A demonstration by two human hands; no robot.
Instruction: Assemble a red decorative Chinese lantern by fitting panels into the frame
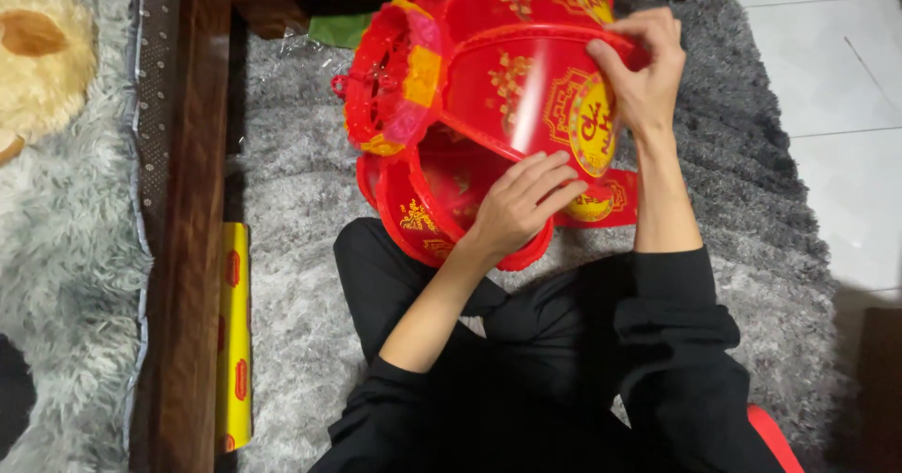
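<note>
So a big red plastic lantern (pixel 489 88) with gold-printed panels is being put together over a grey shaggy rug (pixel 310 276), held up just beyond the crossed legs in black trousers (pixel 554 341); judging by how it looks, it's only partly done; several curved red panels are already joined into a rounded shell and a red end cap with yellow patches (pixel 395 83) is seated at the left, but the near side is still gaping open, and a loose red panel with a gold medallion (pixel 601 201) is lying on the rug just under the lantern, so more pieces seem left to be fitted. The left hand (pixel 521 205) is laid flat against the lower panels, fingers spread and pressing, not really closed on anything; the right hand (pixel 644 64) is pinched on the rim of the top panel at the far right. Room-wise, it's tightish on the left; a dark wooden frame edge (pixel 188 229) runs near to far there, with a yellow roll with red marks (pixel 235 341) tucked against it and a fluffy grey blanket with a plush toy (pixel 38 50) beyond; white floor tiles (pixel 836 88) are seen off the rug on the right.
</note>
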